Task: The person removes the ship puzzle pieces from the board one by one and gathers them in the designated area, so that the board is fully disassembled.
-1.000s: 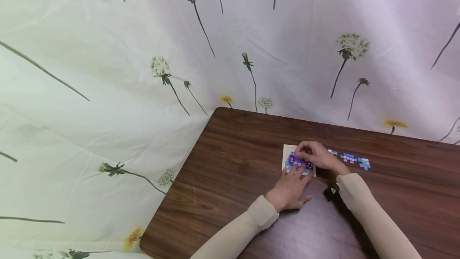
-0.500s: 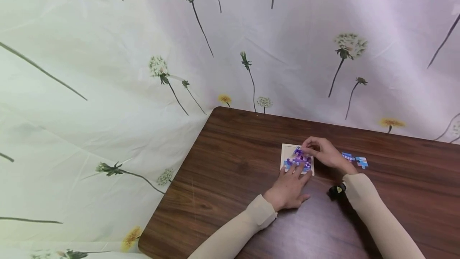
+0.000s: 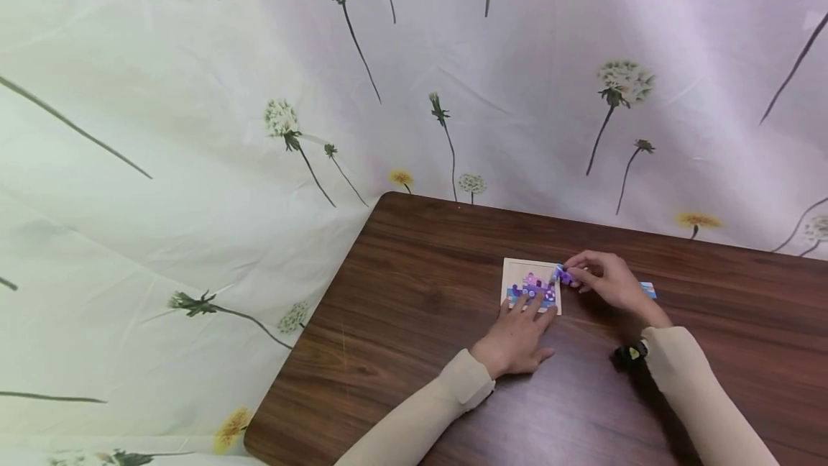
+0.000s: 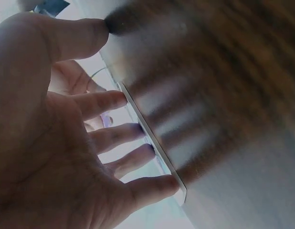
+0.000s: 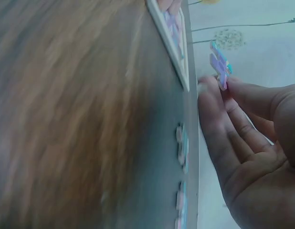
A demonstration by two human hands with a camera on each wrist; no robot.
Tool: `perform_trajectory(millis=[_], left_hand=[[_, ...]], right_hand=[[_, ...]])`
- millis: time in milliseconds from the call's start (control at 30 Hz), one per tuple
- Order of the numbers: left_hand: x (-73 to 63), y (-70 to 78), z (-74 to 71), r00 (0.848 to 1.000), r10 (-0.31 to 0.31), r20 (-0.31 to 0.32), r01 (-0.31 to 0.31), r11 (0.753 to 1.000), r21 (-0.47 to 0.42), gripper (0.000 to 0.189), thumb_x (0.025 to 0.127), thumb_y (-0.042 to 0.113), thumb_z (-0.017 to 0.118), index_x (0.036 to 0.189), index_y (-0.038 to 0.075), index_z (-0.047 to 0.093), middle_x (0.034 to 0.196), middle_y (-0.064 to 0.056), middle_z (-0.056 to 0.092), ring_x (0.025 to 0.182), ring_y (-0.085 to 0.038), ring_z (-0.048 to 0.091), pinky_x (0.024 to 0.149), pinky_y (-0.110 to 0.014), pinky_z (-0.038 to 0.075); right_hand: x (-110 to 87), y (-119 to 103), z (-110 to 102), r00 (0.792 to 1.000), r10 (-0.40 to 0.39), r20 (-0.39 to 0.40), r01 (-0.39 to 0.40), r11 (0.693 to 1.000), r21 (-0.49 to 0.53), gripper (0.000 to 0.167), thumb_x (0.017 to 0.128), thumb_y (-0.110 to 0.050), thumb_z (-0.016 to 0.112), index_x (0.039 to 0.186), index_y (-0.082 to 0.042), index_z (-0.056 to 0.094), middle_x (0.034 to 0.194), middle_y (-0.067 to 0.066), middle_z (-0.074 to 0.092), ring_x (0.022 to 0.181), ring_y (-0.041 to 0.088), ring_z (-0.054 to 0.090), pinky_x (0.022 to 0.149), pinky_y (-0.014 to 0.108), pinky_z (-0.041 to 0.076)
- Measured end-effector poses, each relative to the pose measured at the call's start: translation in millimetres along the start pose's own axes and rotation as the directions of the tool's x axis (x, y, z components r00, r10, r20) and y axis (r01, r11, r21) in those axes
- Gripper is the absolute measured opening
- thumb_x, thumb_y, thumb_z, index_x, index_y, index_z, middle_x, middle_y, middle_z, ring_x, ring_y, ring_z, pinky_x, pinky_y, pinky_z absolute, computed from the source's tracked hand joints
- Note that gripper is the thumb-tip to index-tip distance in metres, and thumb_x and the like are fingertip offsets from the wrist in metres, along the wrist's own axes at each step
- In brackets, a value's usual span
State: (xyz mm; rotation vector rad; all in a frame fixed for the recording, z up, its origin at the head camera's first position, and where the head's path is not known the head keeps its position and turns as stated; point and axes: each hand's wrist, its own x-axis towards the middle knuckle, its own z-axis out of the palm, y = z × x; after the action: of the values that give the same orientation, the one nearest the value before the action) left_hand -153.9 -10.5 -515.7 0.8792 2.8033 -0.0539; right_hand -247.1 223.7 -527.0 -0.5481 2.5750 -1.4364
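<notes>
A square puzzle tray [image 3: 532, 261] with a pale rim lies on the table, with purple, pink and blue puzzle pieces [image 3: 534, 284] along its near and middle part. My left hand [image 3: 515, 340] rests its spread, nearly straight fingertips on the tray's near side, covering some of the pieces; the left wrist view shows those fingers along the tray edge [image 4: 152, 136]. Between thumb and fingertips, my right hand [image 3: 606, 280] pinches a purple-and-blue puzzle piece [image 3: 562, 275] at the tray's right side. The right wrist view has that piece raised above the table.
To the right of the tray lies a loose puzzle piece [image 3: 649, 290], partly behind the right hand. Two loose pieces, one puzzle piece [image 5: 184, 148] nearer the tray, show in the right wrist view. The brown wooden table [image 3: 388, 293] meets a flowered curtain [image 3: 401, 128].
My right hand has moved right from above the tray, lifting a purple piece away and uncovering the pink piece and the tray's upper part. The left hand stays on the tray.
</notes>
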Motion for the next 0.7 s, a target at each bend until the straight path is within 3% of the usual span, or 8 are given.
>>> perform_trajectory(millis=[300,467,700], left_hand=[[1.3,0.1,-0.3,1.0,0.001,-0.006,-0.001,1.0,-0.005,0.07,0.103,0.055,0.056,0.164,0.028,0.034,0.175,-0.003,0.025,0.157,-0.026,0.035,0.124,-0.05,0.037],[1.8,0.2,1.9,1.0,0.0,-0.008,0.0,1.0,0.007,0.07,0.103,0.056,0.055,0.164,0.029,0.033,0.175,-0.002,0.025,0.157,-0.026,0.035,0.124,-0.05,0.037],[0.9,0.1,3.2,1.0,-0.008,0.002,0.008,1.0,-0.001,0.07,0.103,0.056,0.055,0.164,0.029,0.033,0.175,-0.002,0.024,0.157,-0.027,0.034,0.124,-0.051,0.036]], right_hand=[[-17.3,6,-7,0.999,0.027,-0.022,-0.028,0.998,-0.064,0.017,0.104,-0.01,0.063,0.115,0.001,0.071,0.098,0.019,0.076,0.075,0.007,0.073,0.068,0.027,0.062],[-24.6,3,-7,0.998,0.056,-0.008,-0.056,0.998,-0.041,0.015,0.102,-0.007,0.066,0.112,0.002,0.071,0.096,0.019,0.076,0.075,0.01,0.073,0.066,0.029,0.062],[-31.5,7,-5,0.999,0.038,0.011,-0.037,0.998,-0.055,0.01,0.099,-0.002,0.068,0.108,0.003,0.07,0.091,0.016,0.074,0.072,0.015,0.073,0.063,0.031,0.062]])
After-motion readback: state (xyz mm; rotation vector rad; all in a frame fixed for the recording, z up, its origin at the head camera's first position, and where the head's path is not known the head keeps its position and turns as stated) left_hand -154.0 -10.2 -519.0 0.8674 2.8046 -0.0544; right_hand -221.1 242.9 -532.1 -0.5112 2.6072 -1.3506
